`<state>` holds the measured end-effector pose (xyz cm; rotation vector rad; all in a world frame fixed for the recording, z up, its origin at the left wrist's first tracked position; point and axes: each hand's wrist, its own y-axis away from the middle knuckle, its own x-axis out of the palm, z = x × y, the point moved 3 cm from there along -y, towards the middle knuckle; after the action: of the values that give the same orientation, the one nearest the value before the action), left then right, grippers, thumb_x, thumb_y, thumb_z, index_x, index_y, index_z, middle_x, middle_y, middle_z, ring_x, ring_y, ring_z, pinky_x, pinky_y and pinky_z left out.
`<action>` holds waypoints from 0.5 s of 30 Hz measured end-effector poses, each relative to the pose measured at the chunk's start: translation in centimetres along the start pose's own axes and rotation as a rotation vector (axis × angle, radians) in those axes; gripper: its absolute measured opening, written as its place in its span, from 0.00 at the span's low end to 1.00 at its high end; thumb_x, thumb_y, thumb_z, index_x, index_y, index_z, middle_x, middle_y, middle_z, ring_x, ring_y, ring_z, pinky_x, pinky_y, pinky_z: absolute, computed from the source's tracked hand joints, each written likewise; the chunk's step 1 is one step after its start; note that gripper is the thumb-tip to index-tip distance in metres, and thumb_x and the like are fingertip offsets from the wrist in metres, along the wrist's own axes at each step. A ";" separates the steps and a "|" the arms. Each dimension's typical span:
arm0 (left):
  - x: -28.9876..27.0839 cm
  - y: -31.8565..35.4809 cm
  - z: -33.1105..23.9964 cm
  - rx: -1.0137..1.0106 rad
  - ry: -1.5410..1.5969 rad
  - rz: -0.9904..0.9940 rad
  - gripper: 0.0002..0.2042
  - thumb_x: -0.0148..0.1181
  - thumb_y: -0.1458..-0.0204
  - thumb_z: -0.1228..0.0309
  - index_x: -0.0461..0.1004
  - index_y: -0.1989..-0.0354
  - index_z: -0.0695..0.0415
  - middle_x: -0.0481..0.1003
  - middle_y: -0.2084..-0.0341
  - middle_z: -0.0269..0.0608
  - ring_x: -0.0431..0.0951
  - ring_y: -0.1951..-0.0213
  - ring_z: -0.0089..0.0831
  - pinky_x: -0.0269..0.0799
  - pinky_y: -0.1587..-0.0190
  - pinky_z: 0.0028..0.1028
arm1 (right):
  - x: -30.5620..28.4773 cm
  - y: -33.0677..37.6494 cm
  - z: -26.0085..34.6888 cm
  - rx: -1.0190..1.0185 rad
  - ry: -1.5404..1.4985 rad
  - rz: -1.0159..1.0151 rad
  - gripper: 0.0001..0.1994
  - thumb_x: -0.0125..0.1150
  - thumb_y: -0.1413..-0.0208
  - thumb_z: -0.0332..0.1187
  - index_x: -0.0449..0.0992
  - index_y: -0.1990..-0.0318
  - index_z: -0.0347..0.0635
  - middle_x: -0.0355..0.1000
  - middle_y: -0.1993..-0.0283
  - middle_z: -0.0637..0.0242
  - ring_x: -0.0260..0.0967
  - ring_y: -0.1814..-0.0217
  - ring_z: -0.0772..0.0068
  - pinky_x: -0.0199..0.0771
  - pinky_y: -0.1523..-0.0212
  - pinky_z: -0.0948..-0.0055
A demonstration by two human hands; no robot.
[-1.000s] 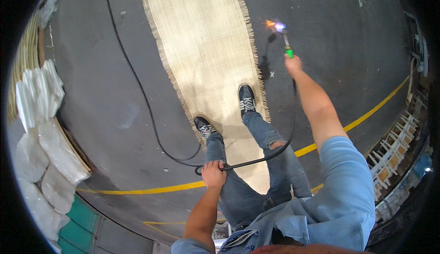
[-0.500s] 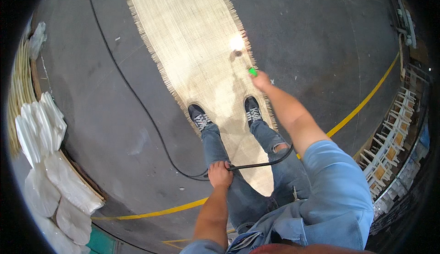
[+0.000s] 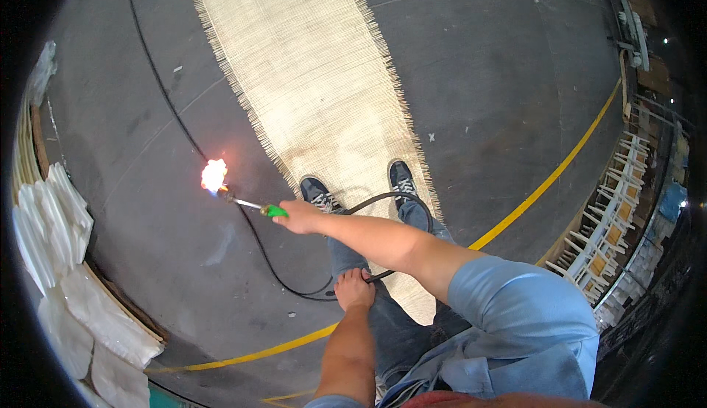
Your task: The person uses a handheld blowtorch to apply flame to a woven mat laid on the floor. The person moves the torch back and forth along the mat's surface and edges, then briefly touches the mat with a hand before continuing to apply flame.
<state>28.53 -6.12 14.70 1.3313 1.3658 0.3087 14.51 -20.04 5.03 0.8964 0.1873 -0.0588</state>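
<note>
My right hand (image 3: 300, 218) is closed round the green handle of a gas torch (image 3: 275, 210). A metal tube runs from that handle to the burner head, where a bright flame (image 3: 214, 175) burns over the dark floor, left of the woven strip. Resting by my left thigh, my left hand (image 3: 354, 289) grips a black hose (image 3: 402, 196), which loops up toward my right forearm. Under my shoes lies the long cream woven strip (image 3: 302, 69), fringed along both edges. My right arm reaches across my legs, covering part of the strip.
The hose's other length (image 3: 163, 91) trails along the floor to the left. Stacked white wrapped bundles (image 3: 59, 224) stand at the left. A yellow floor line (image 3: 560, 169) curves along the right, near a rack of pale slats (image 3: 611, 213).
My right hand has swung left and nearer, carrying the torch from the strip's right edge to over the floor on the left. A bright flame now shows. My left hand stays by my thigh.
</note>
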 end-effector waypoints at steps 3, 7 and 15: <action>0.3 0.0 -0.1 0.008 -0.023 0.002 0.08 0.59 0.53 0.63 0.75 0.69 0.52 0.77 0.65 0.39 0.74 0.55 0.41 0.68 0.54 0.41 | -0.7 0.6 -0.8 0.008 0.024 -0.019 0.21 0.53 0.41 0.51 0.72 0.55 0.41 0.75 0.60 0.48 0.73 0.54 0.44 0.71 0.53 0.52; 0.9 0.1 1.1 -0.008 -0.114 0.007 0.09 0.59 0.54 0.63 0.74 0.68 0.52 0.76 0.64 0.39 0.74 0.55 0.41 0.68 0.54 0.42 | -5.3 0.1 -6.6 0.207 -0.108 -0.103 0.21 0.56 0.42 0.49 0.74 0.49 0.43 0.75 0.54 0.50 0.74 0.52 0.53 0.72 0.52 0.56; 1.1 0.3 0.5 -0.033 -0.129 0.067 0.09 0.55 0.47 0.61 0.75 0.65 0.52 0.75 0.62 0.39 0.73 0.53 0.41 0.67 0.51 0.42 | -22.7 8.3 -26.4 0.616 -0.020 -0.714 0.20 0.58 0.42 0.46 0.77 0.55 0.36 0.77 0.58 0.46 0.75 0.54 0.50 0.71 0.54 0.55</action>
<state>29.43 -5.38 14.22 1.3485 1.2059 0.2848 -10.31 5.13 -0.38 1.4023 0.4804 -0.8249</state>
